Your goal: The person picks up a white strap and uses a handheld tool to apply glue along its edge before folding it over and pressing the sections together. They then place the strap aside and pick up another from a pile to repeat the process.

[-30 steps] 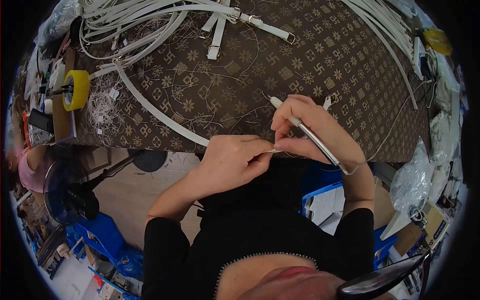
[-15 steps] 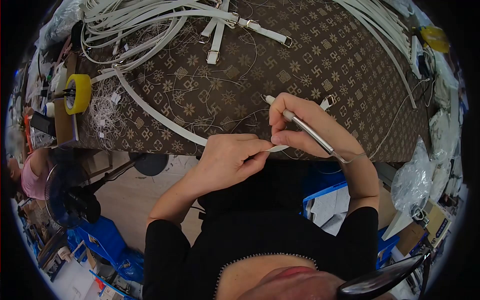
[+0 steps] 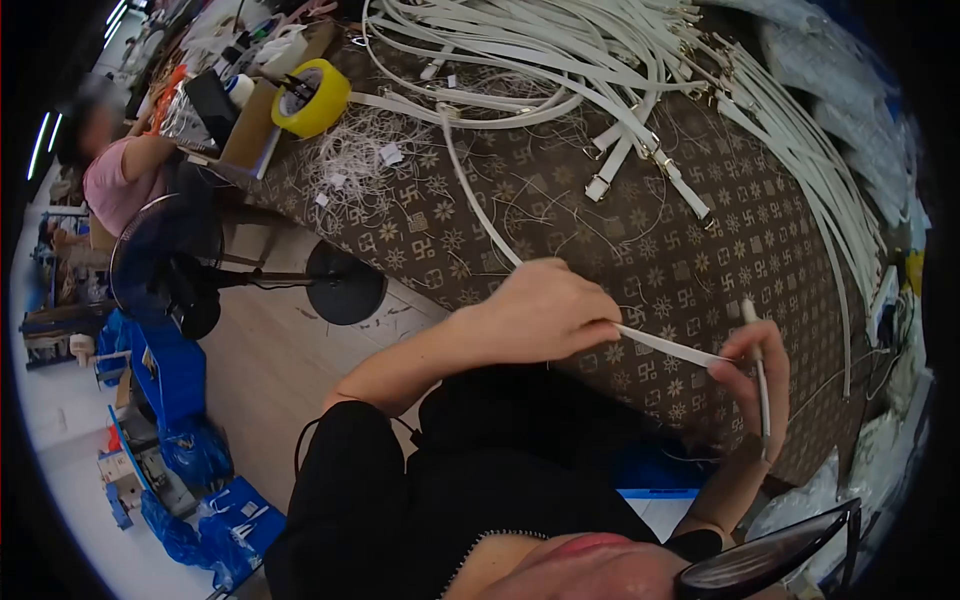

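Note:
A narrow white belt strap (image 3: 670, 347) stretches between my two hands over the table's near edge. My left hand (image 3: 545, 312) is closed on it, thumb and fingers pinched together; from behind this hand the strap runs back toward the heap of belts. At the right, my right hand (image 3: 757, 370) pinches the strap's other part between thumb and finger. That same hand also holds a slim pen-shaped tool (image 3: 750, 313), its pale tip pointing away from me and a cord at its rear. The strap's far end is hidden by the right-hand fingers.
White belts with metal buckles (image 3: 530, 55) are heaped at the back of the brown patterned tablecloth (image 3: 450, 265). Thread scraps (image 3: 375, 170) lie near a yellow tape roll (image 3: 330, 105). A black fan (image 3: 185, 295) stands left, near a person in pink (image 3: 122, 185).
My view has turned to the left. My hands have moved apart, so a longer stretch of strap shows between them. The pen-shaped tool has swung more upright in my right hand.

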Available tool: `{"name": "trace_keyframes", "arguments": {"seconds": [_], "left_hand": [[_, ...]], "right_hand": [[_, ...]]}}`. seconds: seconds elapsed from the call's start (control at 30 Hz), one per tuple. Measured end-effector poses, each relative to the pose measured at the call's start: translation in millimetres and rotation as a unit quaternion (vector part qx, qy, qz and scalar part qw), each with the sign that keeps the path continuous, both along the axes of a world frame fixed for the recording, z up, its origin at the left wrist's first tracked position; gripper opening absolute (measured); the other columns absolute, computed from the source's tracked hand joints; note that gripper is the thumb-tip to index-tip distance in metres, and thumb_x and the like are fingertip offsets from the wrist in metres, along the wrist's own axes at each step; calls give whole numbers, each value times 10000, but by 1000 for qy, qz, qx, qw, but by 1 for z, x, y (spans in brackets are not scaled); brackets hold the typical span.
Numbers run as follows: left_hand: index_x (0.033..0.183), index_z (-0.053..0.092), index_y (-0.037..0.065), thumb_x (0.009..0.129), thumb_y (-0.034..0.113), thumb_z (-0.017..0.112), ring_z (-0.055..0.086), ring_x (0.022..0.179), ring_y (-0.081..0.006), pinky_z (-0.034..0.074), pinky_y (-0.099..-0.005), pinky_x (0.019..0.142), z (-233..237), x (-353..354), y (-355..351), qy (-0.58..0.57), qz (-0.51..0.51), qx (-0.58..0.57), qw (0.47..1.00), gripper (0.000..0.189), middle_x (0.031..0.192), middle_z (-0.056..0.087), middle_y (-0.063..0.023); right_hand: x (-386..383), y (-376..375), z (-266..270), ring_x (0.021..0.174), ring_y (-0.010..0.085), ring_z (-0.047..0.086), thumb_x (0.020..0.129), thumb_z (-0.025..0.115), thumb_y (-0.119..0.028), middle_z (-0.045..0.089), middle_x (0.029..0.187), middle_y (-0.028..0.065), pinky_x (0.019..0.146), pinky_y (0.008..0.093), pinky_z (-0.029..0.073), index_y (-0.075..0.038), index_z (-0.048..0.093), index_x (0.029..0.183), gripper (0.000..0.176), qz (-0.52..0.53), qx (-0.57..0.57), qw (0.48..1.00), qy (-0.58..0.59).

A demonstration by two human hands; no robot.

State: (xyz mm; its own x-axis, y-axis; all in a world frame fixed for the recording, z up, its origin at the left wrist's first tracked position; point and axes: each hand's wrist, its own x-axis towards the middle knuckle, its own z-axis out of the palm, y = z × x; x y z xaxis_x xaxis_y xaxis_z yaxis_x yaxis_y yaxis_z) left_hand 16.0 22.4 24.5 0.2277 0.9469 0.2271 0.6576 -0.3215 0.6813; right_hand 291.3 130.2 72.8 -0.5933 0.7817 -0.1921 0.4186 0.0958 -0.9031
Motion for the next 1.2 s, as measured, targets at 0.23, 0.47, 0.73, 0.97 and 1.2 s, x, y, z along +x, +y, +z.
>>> {"name": "trace_keyframes", "arguments": {"seconds": [0.23,0.47,0.73,0.97,1.2], "left_hand": [[912,746,82,780,137,794,606,676,-127,458,-269,667,40,-100,-19,-28,160,-137,977,151,744,685,-20],[1203,627,12,889,68,694,585,784,-79,509,-237,716,8,-132,-36,-396,56,-282,872,326,971,661,-11],[1240,584,24,854,30,683,604,861,-91,514,-235,759,-4,-126,-42,-459,48,-260,848,398,1054,634,-38],[1171,587,24,891,43,565,564,843,-69,455,-222,697,2,-182,-78,-260,253,-289,886,281,997,587,3],[1095,693,62,895,102,643,613,1000,-318,478,-363,816,7,-173,-64,300,436,31,848,210,1108,653,-115]], "right_hand": [[76,44,3,722,50,435,818,683,-10,467,774,-47,663,192,353,-89,515,1034,284,-167,49,984,-21],[100,66,-1,734,39,403,862,689,-116,422,781,-62,677,192,310,-103,510,1038,251,-175,48,977,-110],[101,68,-6,720,51,424,826,723,-124,462,759,-49,666,195,329,-87,533,1058,301,-200,56,973,-100],[65,51,-19,886,99,556,895,686,-154,628,923,24,807,248,424,-79,547,1100,259,-129,51,986,-92],[32,32,-43,873,90,595,972,598,-175,697,937,59,782,243,460,-28,560,1075,183,-161,124,977,68]]}}
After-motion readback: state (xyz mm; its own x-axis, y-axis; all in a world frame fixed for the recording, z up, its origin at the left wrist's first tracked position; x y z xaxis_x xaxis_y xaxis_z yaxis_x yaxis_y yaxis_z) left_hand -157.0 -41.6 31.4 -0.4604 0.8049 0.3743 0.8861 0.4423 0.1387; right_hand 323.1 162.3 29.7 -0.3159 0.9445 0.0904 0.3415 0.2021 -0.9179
